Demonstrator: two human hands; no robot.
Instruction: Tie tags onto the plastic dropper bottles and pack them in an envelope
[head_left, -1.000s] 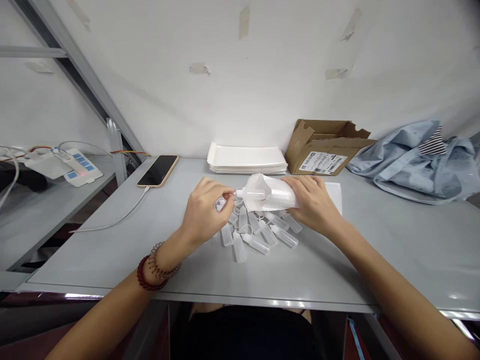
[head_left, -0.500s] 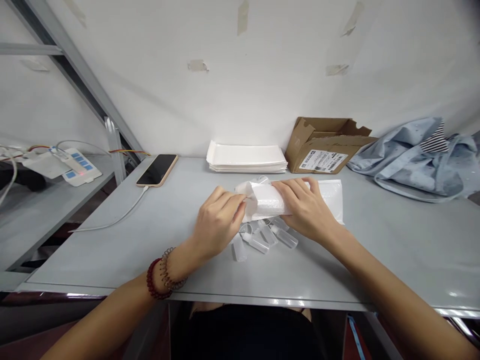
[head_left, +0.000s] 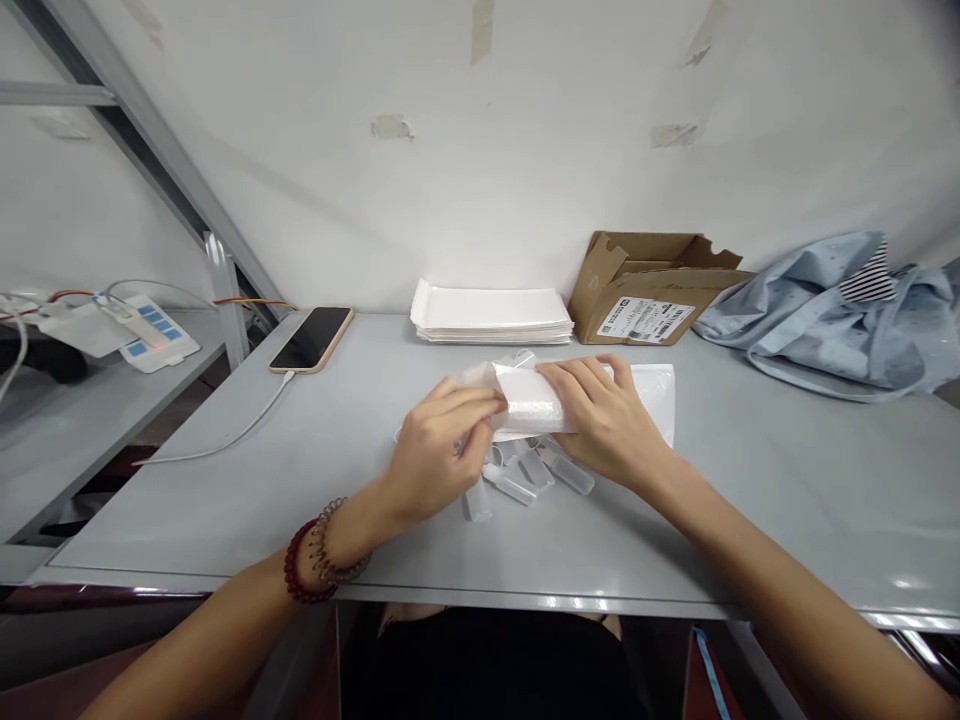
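A white bubble mailer [head_left: 529, 402] is held crosswise above the table, its mouth toward the left. My right hand [head_left: 609, 422] grips it around the middle, thumb on the near side. At the mouth, my left hand [head_left: 433, 452] is closed on the mailer's edge, its fingertips partly hidden by the opening. Beneath the mailer and my hands lie several small clear plastic bottles [head_left: 511, 484] in a loose heap, some with thin loops. Whether anything is inside the mailer cannot be seen.
A stack of white mailers [head_left: 491, 318] lies by the wall. Beside it stands an open cardboard box [head_left: 637, 300], then a pale blue cloth [head_left: 802, 320]. At left, a phone [head_left: 313, 340] lies with its white cable [head_left: 244, 432] plugged in. The table's front edge [head_left: 480, 598] runs close to me.
My left hand's fingers have shifted right, further over the mailer's mouth. The mailer has moved slightly left with my right hand, which keeps its grip.
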